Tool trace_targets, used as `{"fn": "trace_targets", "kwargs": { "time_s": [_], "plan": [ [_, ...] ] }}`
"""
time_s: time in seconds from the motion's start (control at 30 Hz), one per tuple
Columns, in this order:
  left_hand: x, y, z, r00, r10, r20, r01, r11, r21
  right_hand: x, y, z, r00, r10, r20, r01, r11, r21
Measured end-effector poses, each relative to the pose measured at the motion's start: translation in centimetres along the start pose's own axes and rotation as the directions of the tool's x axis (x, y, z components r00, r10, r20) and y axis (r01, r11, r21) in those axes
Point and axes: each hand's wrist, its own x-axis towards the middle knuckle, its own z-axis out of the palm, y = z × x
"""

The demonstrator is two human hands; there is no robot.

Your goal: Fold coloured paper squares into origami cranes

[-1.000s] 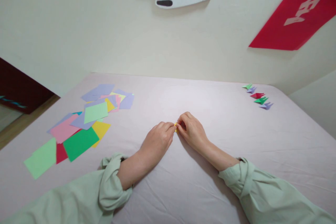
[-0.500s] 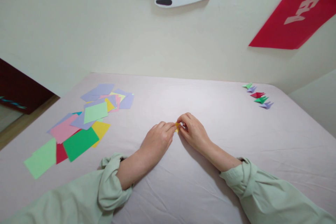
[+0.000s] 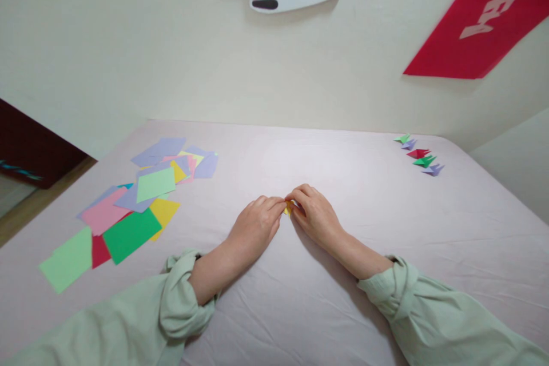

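My left hand (image 3: 255, 224) and my right hand (image 3: 315, 214) meet at the middle of the pale pink table (image 3: 300, 309). Both rest on the surface with fingers curled, pinching a small folded yellow paper piece (image 3: 288, 208) between their fingertips. Most of the yellow piece is hidden by the fingers. Light green sleeves are rolled up on both forearms.
A loose scatter of coloured paper squares (image 3: 128, 206) lies on the table to the left, with green, pink, lilac, yellow and red sheets. Several small folded paper figures (image 3: 420, 155) stand in a row at the far right. Red banners hang on the wall behind.
My hands stay together on the yellow piece. The fingertips shifted slightly around it, and the view drifted a little.
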Motion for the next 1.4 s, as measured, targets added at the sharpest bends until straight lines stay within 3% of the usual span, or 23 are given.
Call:
{"fn": "trace_targets", "kwargs": {
  "time_s": [0.2,0.5,0.73,0.97,1.1,1.27,1.4],
  "plan": [
    [0.1,-0.3,0.0,0.999,0.006,0.039,-0.007,0.999,0.033,-0.7,-0.2,-0.7,1.0,-0.006,0.028,0.006,1.0,-0.017],
    [-0.1,0.2,-0.1,0.999,0.005,0.053,-0.011,0.992,0.123,-1.9,-1.3,-0.8,0.987,-0.112,0.119,0.145,0.938,-0.314],
    [-0.6,1.2,-0.1,0.993,-0.002,0.118,-0.036,0.945,0.326,-2.5,-1.7,-0.7,0.983,-0.141,0.12,0.179,0.889,-0.422],
    [-1.1,0.9,-0.8,0.992,0.012,0.128,-0.057,0.932,0.359,-2.5,-2.0,-0.6,0.981,-0.166,0.099,0.193,0.853,-0.486],
    [-1.0,0.4,-0.7,0.997,-0.001,0.078,-0.02,0.963,0.268,-2.2,-1.3,-0.9,0.988,-0.124,0.087,0.15,0.893,-0.424],
    [-0.9,-0.9,-0.4,1.0,0.011,-0.002,-0.01,0.998,0.061,-1.7,0.3,-1.5,1.0,0.005,-0.021,-0.007,0.996,-0.091],
    [-0.4,-1.3,0.0,0.999,-0.018,-0.042,0.015,0.998,-0.061,-1.3,0.5,-1.4,1.0,0.007,-0.008,-0.007,0.998,-0.056]
  ]
}}
